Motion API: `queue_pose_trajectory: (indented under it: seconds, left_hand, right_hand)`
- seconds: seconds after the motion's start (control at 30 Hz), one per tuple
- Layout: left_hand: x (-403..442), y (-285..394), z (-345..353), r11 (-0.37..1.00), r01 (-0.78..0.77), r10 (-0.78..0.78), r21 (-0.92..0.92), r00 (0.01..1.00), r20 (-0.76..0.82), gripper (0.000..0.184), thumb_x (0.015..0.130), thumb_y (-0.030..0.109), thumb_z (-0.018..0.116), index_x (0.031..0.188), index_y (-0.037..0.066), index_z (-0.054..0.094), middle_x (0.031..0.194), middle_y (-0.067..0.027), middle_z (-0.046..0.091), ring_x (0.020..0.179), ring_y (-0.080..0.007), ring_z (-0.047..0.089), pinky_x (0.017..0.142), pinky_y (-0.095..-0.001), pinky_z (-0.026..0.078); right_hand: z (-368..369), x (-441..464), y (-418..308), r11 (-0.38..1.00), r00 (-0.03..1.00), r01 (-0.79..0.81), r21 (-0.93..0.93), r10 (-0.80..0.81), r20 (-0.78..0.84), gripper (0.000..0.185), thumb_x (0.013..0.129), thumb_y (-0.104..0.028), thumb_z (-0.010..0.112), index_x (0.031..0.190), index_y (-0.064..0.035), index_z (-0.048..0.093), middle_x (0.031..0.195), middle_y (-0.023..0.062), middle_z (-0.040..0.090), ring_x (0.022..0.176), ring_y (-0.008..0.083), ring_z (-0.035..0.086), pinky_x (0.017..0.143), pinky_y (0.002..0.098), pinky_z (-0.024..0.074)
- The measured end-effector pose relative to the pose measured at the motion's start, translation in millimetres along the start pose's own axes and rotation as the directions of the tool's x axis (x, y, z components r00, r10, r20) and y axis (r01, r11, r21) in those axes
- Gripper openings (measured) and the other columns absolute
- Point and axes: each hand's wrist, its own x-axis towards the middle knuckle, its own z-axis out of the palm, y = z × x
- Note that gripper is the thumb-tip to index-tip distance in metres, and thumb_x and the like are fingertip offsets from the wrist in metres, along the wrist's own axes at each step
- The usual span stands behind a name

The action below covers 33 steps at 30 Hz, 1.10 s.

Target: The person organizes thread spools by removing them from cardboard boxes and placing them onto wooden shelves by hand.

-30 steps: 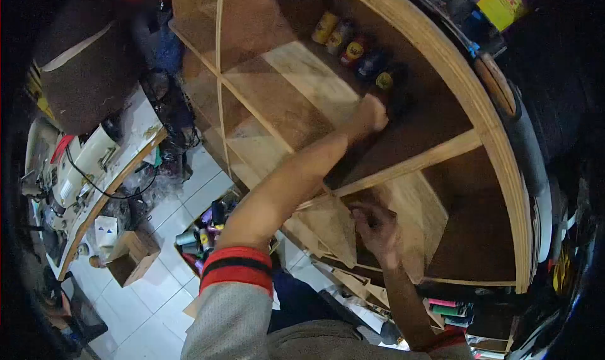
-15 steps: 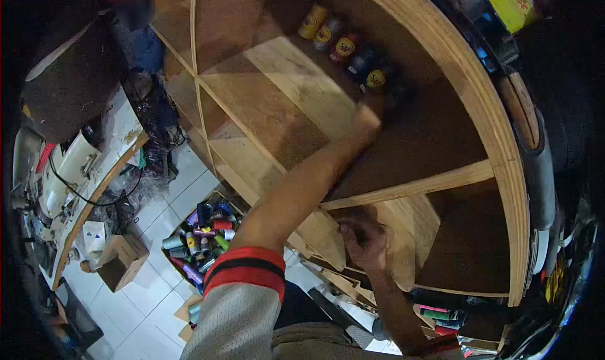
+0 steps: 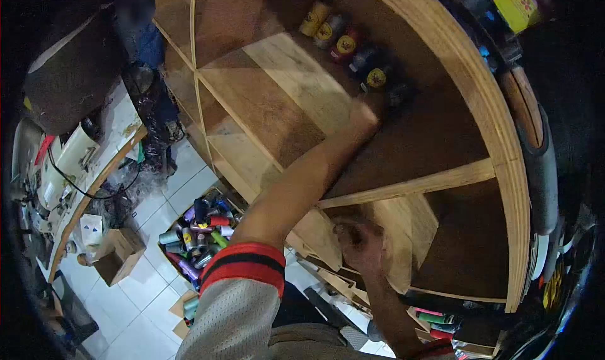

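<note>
My left hand (image 3: 370, 110) reaches into the upper shelf compartment, at the near end of a row of thread spools. Its fingers are lost in shadow beside a dark spool with a yellow label (image 3: 376, 77); whether they grip anything is hidden. In the same row stand a yellow spool (image 3: 314, 18), a grey spool (image 3: 328, 32), a red spool (image 3: 345, 46) and a dark blue one (image 3: 362, 61). Lower down, my right hand (image 3: 360, 243) is beside the wooden shelf divider (image 3: 409, 182), its fingers loosely curled and apart, with nothing visible between them.
A box of mixed thread spools (image 3: 196, 234) sits on the tiled floor (image 3: 135, 297) at lower left. Nearby is an open cardboard box (image 3: 120, 258). A sewing machine (image 3: 66, 168) stands on a table at far left. More spools (image 3: 435, 319) lie at the lower right.
Compared with a second ago, the view has shifted, showing more of the spool box. My left hand remains by the spool row. My right hand sits slightly lower and further left in view.
</note>
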Motion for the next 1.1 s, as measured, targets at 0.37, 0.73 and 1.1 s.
queue_pose_trajectory:
  seconds: [0.37, 0.73, 1.1]
  left_hand:
    - [-83.5, 14.7, -171.2, 0.994, -0.032, 0.025, -0.103, 0.998, -0.064, 0.027, 0.078, 0.020, 0.065, 0.094, -0.001, 0.063, 0.087, -0.0137, 0.066, 0.082, -0.0233, 0.064, 0.072, -0.0348, 0.051]
    - [-467.8, -255.6, -226.0, 0.577, 0.643, -0.809, -0.504, 0.534, -0.245, 0.018, 0.087, 0.008, 0.051, 0.100, -0.001, 0.058, 0.076, -0.0070, 0.061, 0.066, -0.0129, 0.060, 0.058, -0.0252, 0.048]
    - [-592.0, -321.7, -61.0, 0.330, 0.778, -0.944, -0.535, 0.269, -0.191, 0.022, 0.088, 0.007, 0.050, 0.108, -0.001, 0.055, 0.083, -0.0103, 0.062, 0.072, -0.0157, 0.061, 0.063, -0.0267, 0.049]
  right_hand:
    - [3.0, -18.3, 0.9, 0.998, 0.998, 0.058, 0.000, -0.058, -0.017, 0.010, 0.081, -0.006, 0.059, 0.090, -0.0044, 0.063, 0.077, 0.0096, 0.065, 0.071, 0.0194, 0.064, 0.064, 0.0301, 0.0509]
    - [300.6, -90.4, 150.3, 0.948, 0.610, -0.301, 0.101, 0.110, 0.785, 0.027, 0.079, -0.010, 0.064, 0.105, -0.0029, 0.059, 0.091, 0.0099, 0.065, 0.079, 0.0162, 0.063, 0.070, 0.0282, 0.0489]
    - [500.5, -136.2, 292.9, 0.907, 0.583, 0.222, -0.359, 0.171, 0.794, 0.057, 0.066, -0.028, 0.072, 0.112, -0.0018, 0.052, 0.111, 0.0181, 0.054, 0.104, 0.0356, 0.054, 0.086, 0.0432, 0.0459]
